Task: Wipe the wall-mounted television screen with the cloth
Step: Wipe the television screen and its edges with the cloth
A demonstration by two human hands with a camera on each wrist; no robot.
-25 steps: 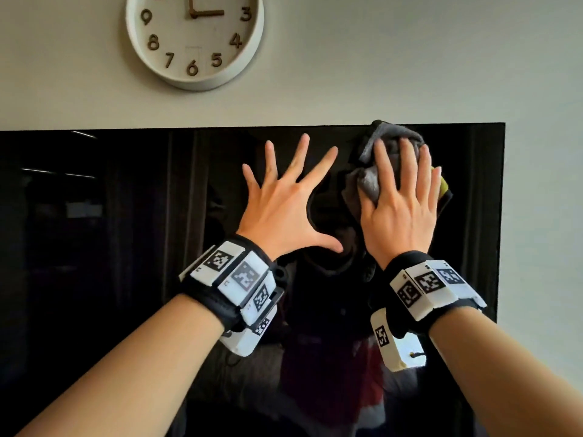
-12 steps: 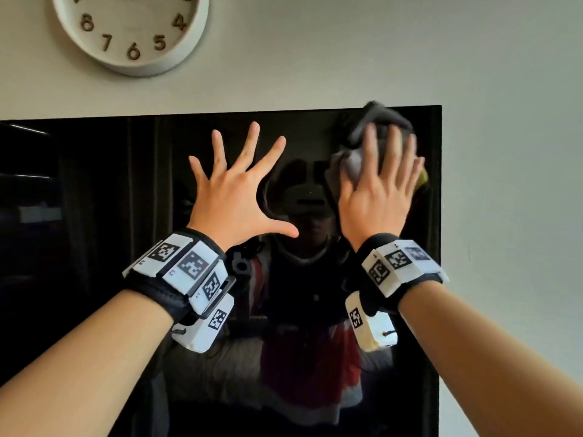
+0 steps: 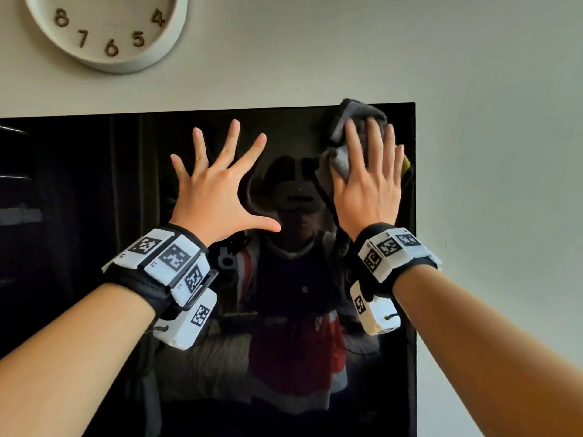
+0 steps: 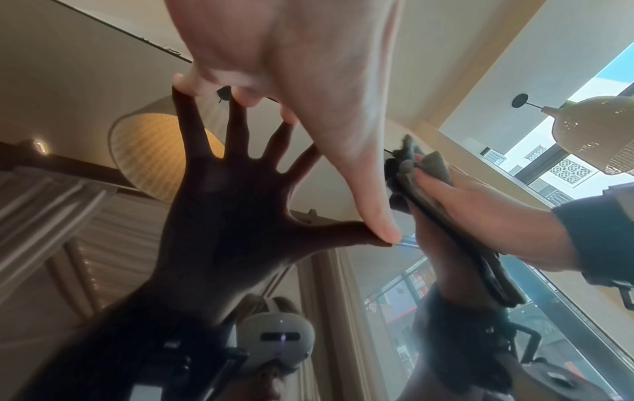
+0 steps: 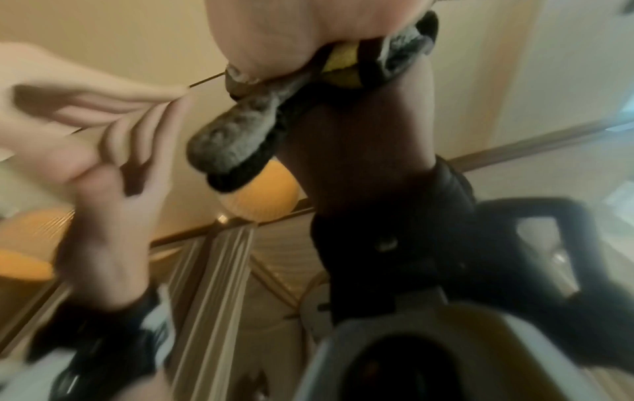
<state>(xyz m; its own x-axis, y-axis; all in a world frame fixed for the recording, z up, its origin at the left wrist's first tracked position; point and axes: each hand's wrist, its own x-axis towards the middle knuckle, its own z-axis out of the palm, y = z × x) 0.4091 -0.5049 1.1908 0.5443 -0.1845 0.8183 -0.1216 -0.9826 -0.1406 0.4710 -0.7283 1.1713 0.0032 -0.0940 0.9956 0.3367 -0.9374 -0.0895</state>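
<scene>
"Two hands lie on the panel. Which one has the cloth?" asks the student.

"Right hand (image 3: 367, 187): flat, fingers straight and close together, pressing the crumpled grey cloth (image 3: 340, 160) against the glass. Left hand (image 3: 217, 197): empty, fingers spread wide. In the left wrist view only its fingertips and thumb tip meet their own reflection."

"Where is the cloth on the set?"

"At the upper right corner of the wall-mounted black glossy television screen (image 3: 94, 216), with its top fold rising just over the upper edge. It is grey, soft and bunched in folds. A small yellow patch (image 3: 407, 160) shows beside the little finger."

"What cannot be read?"

"Most of the cloth is hidden under the palm, so its full shape cannot be told. The screen's left and lower parts are cut off by the frame, as is the upper half of the round white wall clock (image 3: 107, 26) above it. Dark reflections of a room and of the person cover the glass, and dust or smears cannot be made out. The right wrist view is blurred. Black wrist bands with white marker blocks (image 3: 164, 263) cover both wrists."
</scene>
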